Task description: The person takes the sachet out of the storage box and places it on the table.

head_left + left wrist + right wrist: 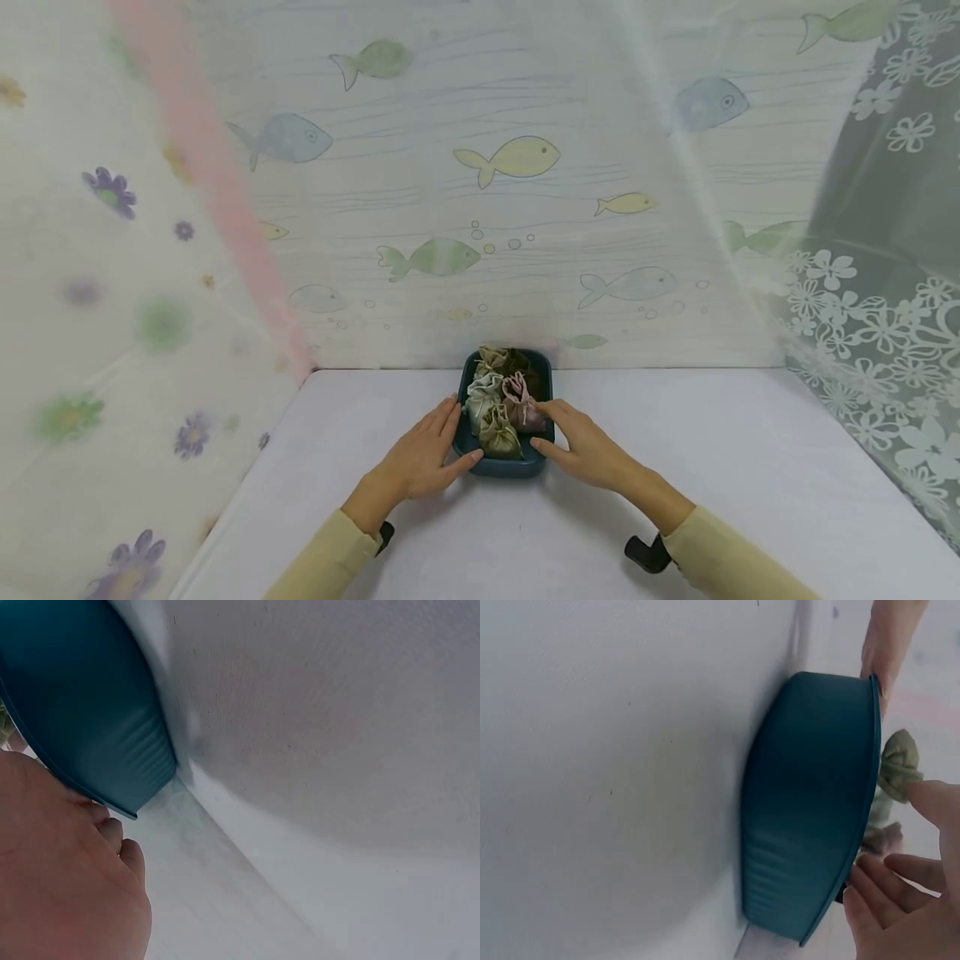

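Note:
A dark teal plastic basin stands on the white table against the far curtain. Several small drawstring pouches fill it, among them a mauve pouch, a pale grey-green pouch and an olive pouch. My left hand rests along the basin's left rim, its fingers straight and the thumb at the front corner. Over the right rim reaches my right hand, fingers loosely bent beside the mauve pouch. In the right wrist view, its thumb is close to a green pouch; whether they touch, I cannot tell.
White cloth covers the table. Behind it hangs a curtain printed with fish, with a flower-patterned sheet on the left and lace-like floral netting on the right. Black straps or mounts sit at both wrists.

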Motion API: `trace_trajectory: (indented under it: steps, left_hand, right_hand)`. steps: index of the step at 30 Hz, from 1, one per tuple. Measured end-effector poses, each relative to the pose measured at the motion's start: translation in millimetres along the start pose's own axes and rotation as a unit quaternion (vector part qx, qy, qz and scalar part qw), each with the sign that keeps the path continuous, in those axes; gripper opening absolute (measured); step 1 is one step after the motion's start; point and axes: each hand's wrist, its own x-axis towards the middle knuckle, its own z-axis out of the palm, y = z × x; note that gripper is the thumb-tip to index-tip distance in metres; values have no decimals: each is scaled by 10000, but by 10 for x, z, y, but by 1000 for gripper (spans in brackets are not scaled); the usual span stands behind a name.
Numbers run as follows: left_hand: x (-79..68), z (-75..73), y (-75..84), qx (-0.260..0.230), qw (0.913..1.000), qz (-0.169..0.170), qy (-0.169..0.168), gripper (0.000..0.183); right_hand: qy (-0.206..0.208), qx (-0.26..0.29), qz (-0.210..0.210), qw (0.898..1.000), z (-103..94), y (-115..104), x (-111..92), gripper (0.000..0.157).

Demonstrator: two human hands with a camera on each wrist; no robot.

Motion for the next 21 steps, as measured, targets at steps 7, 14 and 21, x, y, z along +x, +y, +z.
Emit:
trace_trajectory:
  steps: [7, 14, 21]
  left_hand:
    - [10, 26, -10, 92, 10000, 8, -16, 96]
    - [6, 5, -4, 15, 10000, 4, -23, 95]
    - [20, -3, 7, -19, 10000, 41, -22, 94]
  right_hand:
    - [93, 189, -115, 9997, 122, -46, 89, 55]
    - [272, 374, -282, 9985, 261, -73, 222, 45]
    - [717, 247, -347, 9965, 393, -127, 332, 45]
